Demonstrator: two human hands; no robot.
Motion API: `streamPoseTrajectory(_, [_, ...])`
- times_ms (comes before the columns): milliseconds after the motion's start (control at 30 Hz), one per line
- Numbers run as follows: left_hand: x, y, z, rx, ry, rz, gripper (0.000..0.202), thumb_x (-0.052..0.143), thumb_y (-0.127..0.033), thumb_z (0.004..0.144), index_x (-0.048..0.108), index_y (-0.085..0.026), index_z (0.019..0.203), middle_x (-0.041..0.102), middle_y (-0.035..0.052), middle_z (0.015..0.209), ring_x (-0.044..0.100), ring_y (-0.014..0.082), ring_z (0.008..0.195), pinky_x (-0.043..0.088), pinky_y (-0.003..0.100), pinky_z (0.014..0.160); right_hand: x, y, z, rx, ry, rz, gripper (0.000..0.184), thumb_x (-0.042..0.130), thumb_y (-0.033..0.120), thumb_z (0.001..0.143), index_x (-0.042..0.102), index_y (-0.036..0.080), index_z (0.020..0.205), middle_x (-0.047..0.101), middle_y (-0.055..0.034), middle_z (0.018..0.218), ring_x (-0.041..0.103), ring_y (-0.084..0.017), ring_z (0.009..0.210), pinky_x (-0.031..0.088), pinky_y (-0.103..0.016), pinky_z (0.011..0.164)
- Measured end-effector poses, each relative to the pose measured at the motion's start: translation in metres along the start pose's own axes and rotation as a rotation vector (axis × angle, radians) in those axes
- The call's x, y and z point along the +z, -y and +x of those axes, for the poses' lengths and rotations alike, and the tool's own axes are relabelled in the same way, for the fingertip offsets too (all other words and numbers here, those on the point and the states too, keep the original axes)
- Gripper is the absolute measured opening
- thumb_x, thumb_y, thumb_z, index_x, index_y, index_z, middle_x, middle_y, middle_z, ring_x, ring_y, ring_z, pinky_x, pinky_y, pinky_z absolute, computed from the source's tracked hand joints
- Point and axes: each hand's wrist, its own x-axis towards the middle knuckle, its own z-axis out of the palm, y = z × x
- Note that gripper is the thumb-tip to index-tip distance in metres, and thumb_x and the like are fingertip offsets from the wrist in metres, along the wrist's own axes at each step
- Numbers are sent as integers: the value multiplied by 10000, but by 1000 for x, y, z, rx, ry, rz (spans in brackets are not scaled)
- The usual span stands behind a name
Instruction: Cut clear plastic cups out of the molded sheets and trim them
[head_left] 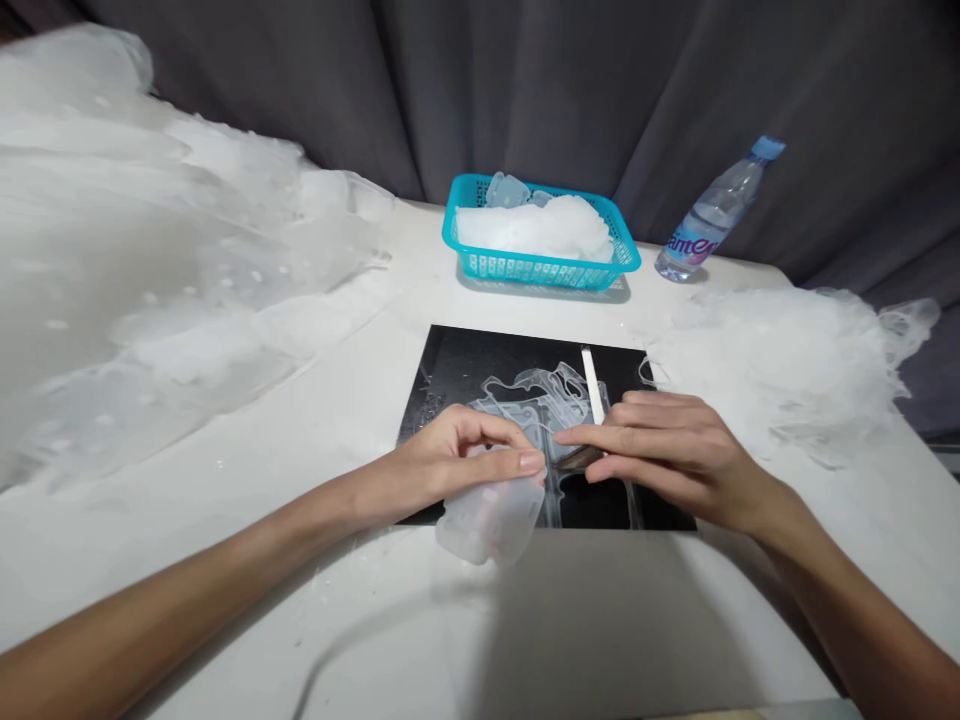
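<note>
My left hand point(480, 455) pinches a thin, translucent plastic piece point(491, 520) between thumb and fingers; the piece hangs over the front edge of a black mat point(465, 355). Close by on the right, my right hand point(660, 450) is partly closed around a slim white stick-like tool point(592, 380), whose far end points away from me. Its lower end is mostly hidden by my fingers, with the index finger stretched toward the left hand. Beneath and beyond both hands lie clear plastic offcuts point(551, 390), curled and tangled on the mat.
A blue basket point(469, 262) with white translucent pieces stands behind the mat. To its right is a tilted-looking water bottle point(709, 225). Heaps of translucent plastic lie at left point(187, 270) and right point(787, 360) on the white table point(360, 580). A dark curtain point(525, 90) hangs behind.
</note>
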Motion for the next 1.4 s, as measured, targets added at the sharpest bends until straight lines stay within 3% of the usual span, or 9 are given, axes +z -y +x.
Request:
streamPoseTrajectory(133, [-1,-4,0,46,-21,66,217,730,-365,959,833,-180,913,735,27,803,605,102,702,446,177,602,-7,-9,-3,71,-20,15,306,641,224,1029,710,184,1325,659,-2,807,569,-132,743,458,-274,708])
streamPoseTrajectory(267, [0,-4,0,68,-99,104,201,778,-368,912,844,-179,894,765,43,816,633,121,723,472,185,614,-8,-34,-9,160,-120,-97,296,634,222,1029,728,218,1309,725,-25,900,620,-160,804,481,-305,785])
streamPoseTrajectory(500, [1,-1,1,80,-158,183,261,794,-417,883,828,-160,849,723,27,742,554,101,628,404,188,532,7,-86,-22,501,-319,-328,416,565,478,1040,749,194,1281,740,-72,905,651,-218,767,493,-357,743])
streamPoseTrajectory(633, [1,3,2,124,-158,253,249,776,-409,903,825,-167,873,740,30,778,575,118,686,430,200,582,12,-98,-26,577,-333,-336,462,537,534,1038,760,184,1239,756,-96,977,659,-227,791,491,-365,773])
streamPoseTrajectory(833, [3,3,3,110,-156,312,264,742,-415,928,810,-168,867,711,16,747,568,119,673,423,212,587,16,-102,-28,652,-294,-458,478,533,587,1026,781,223,1211,654,-79,910,633,-236,843,473,-350,726])
streamPoseTrajectory(1033, [3,3,2,62,-151,298,288,743,-431,929,789,-157,854,706,8,716,547,99,625,390,196,556,19,-103,-28,636,-290,-625,449,543,560,1029,787,231,1212,650,-102,955,596,-277,952,483,-374,746])
streamPoseTrajectory(1200, [1,7,2,37,-116,189,246,741,-403,939,770,-160,906,748,20,776,631,111,666,468,199,614,22,-104,-28,571,-303,-699,444,502,521,1053,770,219,1236,643,-122,983,556,-288,950,490,-391,735])
streamPoseTrajectory(1400, [4,4,2,34,-111,144,256,731,-402,942,720,-147,912,691,-5,715,585,93,623,444,192,591,20,-94,-22,450,-362,-795,316,549,373,1045,745,218,1239,677,-131,1111,509,-317,1033,508,-482,901])
